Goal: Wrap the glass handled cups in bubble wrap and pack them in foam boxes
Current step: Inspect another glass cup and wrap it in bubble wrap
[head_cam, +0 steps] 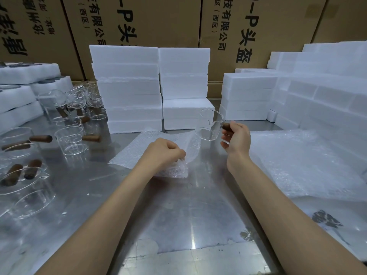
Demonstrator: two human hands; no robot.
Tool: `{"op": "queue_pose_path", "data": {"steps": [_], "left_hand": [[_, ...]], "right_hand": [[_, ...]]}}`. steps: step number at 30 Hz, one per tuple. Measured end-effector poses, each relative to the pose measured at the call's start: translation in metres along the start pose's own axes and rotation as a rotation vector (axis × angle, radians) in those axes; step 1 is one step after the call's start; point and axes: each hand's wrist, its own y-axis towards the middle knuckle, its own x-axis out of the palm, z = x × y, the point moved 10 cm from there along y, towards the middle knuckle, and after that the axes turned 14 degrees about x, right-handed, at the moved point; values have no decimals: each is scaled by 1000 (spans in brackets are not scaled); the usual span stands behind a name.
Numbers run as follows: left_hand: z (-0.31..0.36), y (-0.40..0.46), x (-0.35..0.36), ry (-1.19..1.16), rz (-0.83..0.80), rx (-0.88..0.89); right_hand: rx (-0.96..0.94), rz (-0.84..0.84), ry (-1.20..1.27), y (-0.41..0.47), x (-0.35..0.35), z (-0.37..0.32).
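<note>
Under the left hand (165, 150) the soft, light bubble wrap sheet (147, 147) is lying, its near edge being pinched by curled fingers; just beside it the right hand (236, 138) is gripping the breakable, slippery glass cup (209, 125) by its wooden handle (226, 126), the safest spot

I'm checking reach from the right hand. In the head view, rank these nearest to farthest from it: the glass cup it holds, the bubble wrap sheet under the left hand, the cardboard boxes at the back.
1. Glass cup: held in the right hand.
2. Bubble wrap sheet: to the left, on the table.
3. Cardboard boxes: far back, behind the foam.
</note>
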Motion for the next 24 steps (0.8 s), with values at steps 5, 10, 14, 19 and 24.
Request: {"op": "queue_pose_path", "data": {"steps": [5,10,14,19,24], "left_hand": [[0,2,-11,-15,121,21],[5,0,-40,-54,389,89],[22,-7,-52,20,508,224],[53,-19,-53,181,583,468],[94,-34,-30,212,494,781]], "right_hand": [[-33,-122,-128,-4,17,0],[-167,-240,-377,-18,43,1],[-320,-288,-542,-32,58,1],[-422,-322,-582,-44,64,-1],[-449,-412,-639,-55,81,8]]}}
